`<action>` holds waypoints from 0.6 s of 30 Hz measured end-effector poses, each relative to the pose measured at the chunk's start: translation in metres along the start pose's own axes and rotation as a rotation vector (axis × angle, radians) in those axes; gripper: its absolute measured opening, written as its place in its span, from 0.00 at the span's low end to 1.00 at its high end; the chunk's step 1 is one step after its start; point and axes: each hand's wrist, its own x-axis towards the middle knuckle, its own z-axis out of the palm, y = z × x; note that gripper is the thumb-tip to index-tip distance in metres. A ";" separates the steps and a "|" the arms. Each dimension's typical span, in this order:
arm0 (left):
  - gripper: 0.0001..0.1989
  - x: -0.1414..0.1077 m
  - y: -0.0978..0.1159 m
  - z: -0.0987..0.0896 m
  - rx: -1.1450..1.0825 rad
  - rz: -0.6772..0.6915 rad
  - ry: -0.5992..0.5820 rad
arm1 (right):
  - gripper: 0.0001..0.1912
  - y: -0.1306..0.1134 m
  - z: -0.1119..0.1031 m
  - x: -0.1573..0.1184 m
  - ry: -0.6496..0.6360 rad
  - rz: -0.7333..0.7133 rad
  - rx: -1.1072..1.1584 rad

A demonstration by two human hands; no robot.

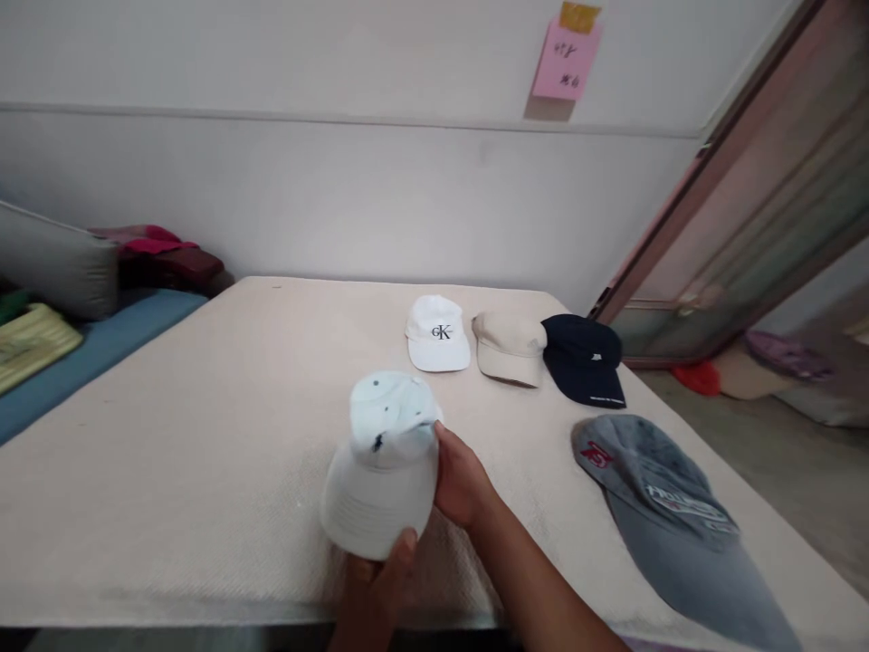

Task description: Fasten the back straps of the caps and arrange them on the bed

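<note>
A white baseball cap point(384, 480) with a small dark emblem on its front is held up near the front of the table, its brim pointing down toward me. My left hand point(386, 580) grips the brim's front edge from below, thumb on top. On the cap's right side, my right hand point(462, 475) is closed on the crown's edge, its fingers partly hidden behind the cap. Farther back lie a white cap point(438, 335) with black letters, a beige cap point(509, 346) and a navy cap point(584, 358). A grey-blue cap point(669, 507) lies at the right.
The caps rest on a cream-covered table point(190, 435) against a white wall. A pink note point(567, 59) is taped to the wall. On the left are a grey cushion point(58, 258) and a blue surface point(128, 330). A framed door point(747, 208) stands on the right.
</note>
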 end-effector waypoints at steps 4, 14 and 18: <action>0.26 -0.005 -0.030 -0.003 -0.050 -0.034 -0.182 | 0.14 -0.020 -0.021 -0.009 0.135 -0.033 0.039; 0.30 0.014 0.048 0.020 -0.564 -0.355 -0.417 | 0.16 -0.049 -0.056 -0.050 0.005 -0.073 -0.096; 0.19 0.026 0.063 0.020 -0.560 -0.339 -0.356 | 0.17 -0.042 -0.060 -0.058 -0.036 0.054 -0.252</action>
